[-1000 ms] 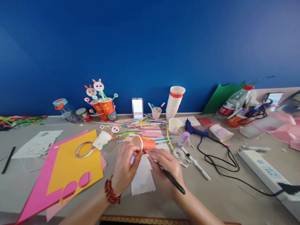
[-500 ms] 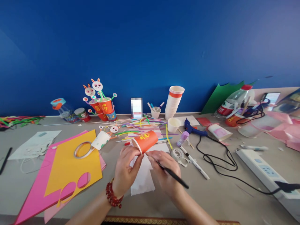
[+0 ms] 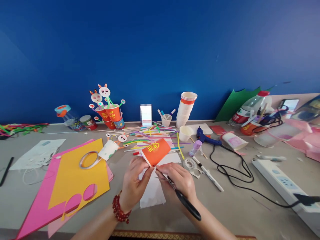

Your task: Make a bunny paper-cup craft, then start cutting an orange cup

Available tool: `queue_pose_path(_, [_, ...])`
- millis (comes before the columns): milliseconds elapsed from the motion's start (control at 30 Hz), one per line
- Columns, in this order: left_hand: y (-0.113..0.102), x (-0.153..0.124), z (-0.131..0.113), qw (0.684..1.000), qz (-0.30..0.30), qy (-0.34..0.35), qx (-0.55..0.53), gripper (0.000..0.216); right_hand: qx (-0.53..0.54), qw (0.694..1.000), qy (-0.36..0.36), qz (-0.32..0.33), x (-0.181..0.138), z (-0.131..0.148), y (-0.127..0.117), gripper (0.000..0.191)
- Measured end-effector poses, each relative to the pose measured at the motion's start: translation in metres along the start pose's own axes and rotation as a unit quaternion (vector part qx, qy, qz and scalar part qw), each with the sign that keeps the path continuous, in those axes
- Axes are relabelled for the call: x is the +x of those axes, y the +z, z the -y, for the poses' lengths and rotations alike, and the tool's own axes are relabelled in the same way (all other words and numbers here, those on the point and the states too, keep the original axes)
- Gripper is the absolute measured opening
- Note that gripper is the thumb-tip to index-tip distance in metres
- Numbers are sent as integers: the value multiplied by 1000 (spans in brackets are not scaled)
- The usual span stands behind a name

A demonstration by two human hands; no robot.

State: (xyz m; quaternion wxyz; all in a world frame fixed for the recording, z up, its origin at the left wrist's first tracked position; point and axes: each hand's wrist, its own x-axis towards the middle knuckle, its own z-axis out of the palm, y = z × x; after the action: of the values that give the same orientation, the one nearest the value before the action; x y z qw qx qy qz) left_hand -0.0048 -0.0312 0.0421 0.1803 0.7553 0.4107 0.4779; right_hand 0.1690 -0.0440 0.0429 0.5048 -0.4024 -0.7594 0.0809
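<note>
An orange paper cup (image 3: 157,151) with yellow lettering lies tilted on its side above the table, its rim edge toward me. My left hand (image 3: 137,176), with a red bead bracelet, pinches the cup near its lower edge. My right hand (image 3: 176,178) is closed around black-handled scissors (image 3: 187,205), gripped near the blades, with the handle pointing back toward me. The tip is at the cup's lower edge, beside my left thumb; whether it pierces the cup is hidden. Beneath both hands lies a sheet of white paper (image 3: 152,196).
Yellow card (image 3: 80,173) and a tape roll (image 3: 87,164) lie left. Behind the cup are coloured pipe cleaners (image 3: 150,131) and stacked paper cups (image 3: 185,110). At right are a blue glue gun (image 3: 206,137), a marker (image 3: 210,176), a looping black cable and a power strip (image 3: 282,183).
The orange cup has turned and tilted slightly in my left hand. My right hand has rotated, swinging the scissors' handle lower and showing more of it.
</note>
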Motion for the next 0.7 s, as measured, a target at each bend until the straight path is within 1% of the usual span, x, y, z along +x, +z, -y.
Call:
queue_pose_path(67, [0,1,-2,1000,12,-2,-2,12,-23,1000,-16,-2,-2,-2,0,18])
queue_pose_path(167, [-2,5,-6,999,47,-28,-4,14,-62,995,-72,4,-5,-7,1,24])
queue_pose_path(233, [-3,7,-6,998,54,-11,8,14,-65,995,-79,12,-5,-8,2,23])
queue_pose_path(267, [-3,8,-6,999,49,9,19,14,-53,996,-65,11,-5,-8,2,20])
queue_pose_path(333, [-3,8,-5,997,31,57,47,14,-13,1000,-9,-4,-5,-5,4,14])
queue_pose_path(400, [-2,7,-4,993,16,94,76,16,34,997,61,-24,-5,0,6,11])
queue_pose_path(500, [0,5,-3,987,9,118,112,18,99,982,156,-35,-7,5,10,14])
queue_pose_path(567, [1,4,-2,982,4,134,136,17,162,961,219,-38,-8,7,13,17])
queue_pose_path(600, [1,4,-2,978,0,143,149,17,201,945,253,-44,-8,7,15,18])
queue_pose_path(700, [3,3,1,970,-10,160,182,18,310,884,344,-58,-6,7,19,23])
